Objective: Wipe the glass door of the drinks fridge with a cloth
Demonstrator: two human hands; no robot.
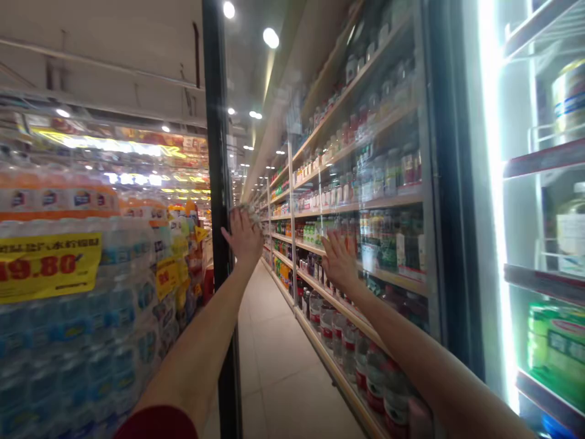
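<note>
A glass cooler door (320, 152) with a black frame (218, 183) stands swung out in front of me. My left hand (245, 236) lies raised against the glass by the frame, its fingers stretched and the thumb apart. A greyish, crumpled-looking patch shows behind those fingertips; whether it is a cloth or a reflection I cannot make out. Further right, my right hand (340, 262) is held flat towards the same pane, fingers extended. Nothing shows in its grasp. Bottles on long shelves appear in the glass behind both hands.
Shrink-wrapped bottle packs (82, 341) are stacked at the left, with a yellow price sign (50, 267) on them. On the right is the lit cooler interior, its shelves (543, 283) holding a green pack (557, 347) and other drinks. Pale floor tiles (274, 341) show through the door.
</note>
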